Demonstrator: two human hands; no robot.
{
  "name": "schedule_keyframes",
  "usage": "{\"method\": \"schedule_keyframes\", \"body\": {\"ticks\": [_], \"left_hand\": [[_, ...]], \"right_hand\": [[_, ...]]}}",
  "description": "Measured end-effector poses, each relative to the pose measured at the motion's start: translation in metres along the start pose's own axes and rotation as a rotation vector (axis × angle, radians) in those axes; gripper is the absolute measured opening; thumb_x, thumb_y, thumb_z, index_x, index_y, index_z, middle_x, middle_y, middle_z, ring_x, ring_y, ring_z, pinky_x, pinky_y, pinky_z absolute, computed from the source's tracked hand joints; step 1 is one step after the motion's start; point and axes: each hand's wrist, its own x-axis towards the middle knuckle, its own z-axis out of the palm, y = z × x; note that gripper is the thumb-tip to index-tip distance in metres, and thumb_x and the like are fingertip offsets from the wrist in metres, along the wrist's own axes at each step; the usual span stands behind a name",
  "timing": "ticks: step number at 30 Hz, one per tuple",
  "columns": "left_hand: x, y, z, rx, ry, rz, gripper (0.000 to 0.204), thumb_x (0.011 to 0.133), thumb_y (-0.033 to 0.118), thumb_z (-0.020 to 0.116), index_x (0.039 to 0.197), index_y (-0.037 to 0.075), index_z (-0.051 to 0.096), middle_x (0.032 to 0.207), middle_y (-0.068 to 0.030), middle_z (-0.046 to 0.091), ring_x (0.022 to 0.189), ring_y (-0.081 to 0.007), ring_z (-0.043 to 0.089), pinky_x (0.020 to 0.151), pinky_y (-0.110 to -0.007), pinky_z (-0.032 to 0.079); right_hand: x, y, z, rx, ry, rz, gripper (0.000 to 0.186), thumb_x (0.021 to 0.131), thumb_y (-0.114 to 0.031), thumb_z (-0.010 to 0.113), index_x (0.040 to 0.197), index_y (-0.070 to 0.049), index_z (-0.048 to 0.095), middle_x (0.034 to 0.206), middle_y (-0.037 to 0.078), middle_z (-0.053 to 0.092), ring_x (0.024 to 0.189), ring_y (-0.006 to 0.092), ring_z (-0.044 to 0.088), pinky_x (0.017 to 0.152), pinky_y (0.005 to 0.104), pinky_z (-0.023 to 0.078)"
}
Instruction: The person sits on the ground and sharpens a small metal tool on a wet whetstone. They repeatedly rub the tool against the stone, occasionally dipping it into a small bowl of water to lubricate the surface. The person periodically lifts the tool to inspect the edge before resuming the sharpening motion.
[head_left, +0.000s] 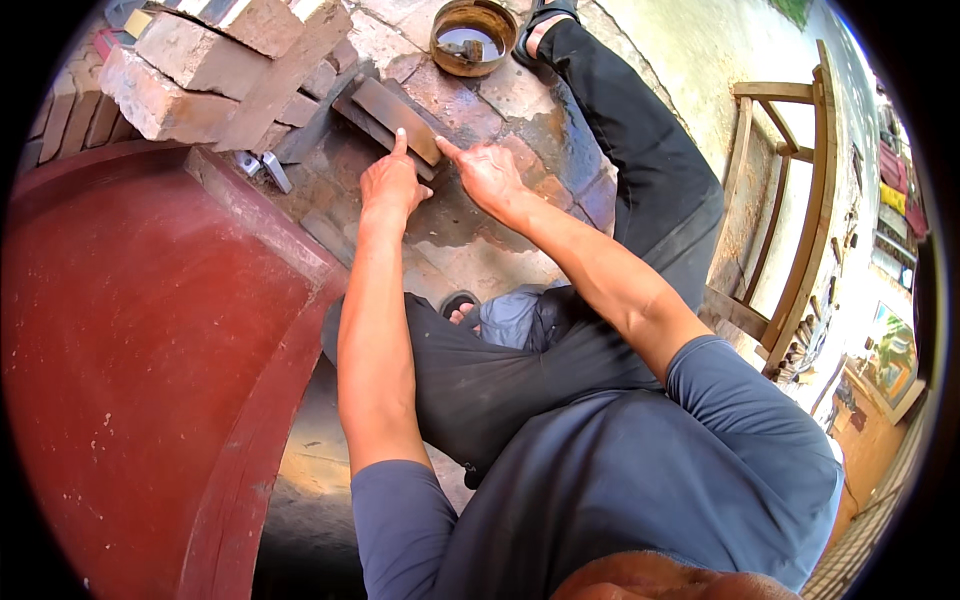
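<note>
A narrow brown rectangular block (394,112), perhaps a sharpening stone, lies slantwise on the wet brick floor. Dark strips run along both its sides. My left hand (391,186) has its index finger stretched out, its tip on or just over the block's near side; the other fingers are curled and the thumb points sideways. From the right, my right hand (487,177) reaches in with its index fingertip at the block's near end, its remaining fingers bent. I see nothing held in either hand, though the undersides of both are hidden.
Stacked bricks (205,60) rise beyond my left hand, beside a large red board (140,330). A round basin (440,52) with water and a lump in it stands past the block. Small metal pieces (276,172) lie by the bricks. To the right is a wooden frame (815,200).
</note>
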Motion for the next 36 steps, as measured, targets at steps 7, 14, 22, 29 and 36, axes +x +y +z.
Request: {"method": "schedule_keyframes", "body": {"ticks": [7,14,22,29,36], "left_hand": [[0.000,-0.001,-0.001,-0.019,-0.014,-0.031,0.084,0.074,0.030,0.090,0.148,0.014,0.054,0.120,-0.0098,0.073,0.111,-0.0282,0.069,0.095,-0.042,0.054],[-0.003,0.002,0.000,-0.010,-0.017,-0.012,0.085,0.074,0.032,0.089,0.148,0.014,0.053,0.118,-0.0121,0.073,0.111,-0.0300,0.069,0.094,-0.044,0.053],[-0.002,0.003,-0.002,-0.009,-0.047,-0.040,0.079,0.074,0.034,0.090,0.144,0.013,0.059,0.131,-0.0068,0.070,0.118,-0.0276,0.067,0.099,-0.043,0.052],[-0.004,0.004,0.002,0.036,-0.016,0.014,0.069,0.076,0.036,0.088,0.138,0.017,0.065,0.147,-0.0045,0.059,0.122,-0.0253,0.065,0.101,-0.041,0.052],[-0.002,0.004,-0.008,-0.010,0.021,-0.013,0.088,0.075,0.035,0.089,0.151,0.014,0.050,0.120,-0.0084,0.074,0.115,-0.0290,0.067,0.097,-0.042,0.053]], "right_hand": [[-0.013,-0.002,0.001,0.000,-0.064,0.036,0.055,0.088,-0.006,0.051,0.142,-0.014,0.059,0.087,0.024,0.071,0.079,0.0400,0.072,0.068,0.0505,0.057],[-0.019,0.000,0.002,0.030,-0.015,0.020,0.054,0.089,-0.004,0.051,0.141,-0.014,0.059,0.081,0.024,0.070,0.075,0.0403,0.071,0.065,0.0499,0.056],[-0.016,-0.002,0.008,0.005,-0.019,0.000,0.043,0.092,-0.008,0.050,0.133,-0.011,0.062,0.082,0.023,0.071,0.076,0.0385,0.072,0.065,0.0497,0.056],[-0.009,-0.009,0.006,0.033,-0.012,0.009,0.051,0.091,-0.008,0.050,0.141,-0.015,0.061,0.081,0.023,0.070,0.075,0.0390,0.072,0.066,0.0506,0.056],[0.004,-0.008,-0.004,0.004,-0.016,-0.036,0.049,0.093,-0.008,0.050,0.140,-0.015,0.060,0.080,0.021,0.070,0.074,0.0384,0.071,0.065,0.0510,0.056]]}}
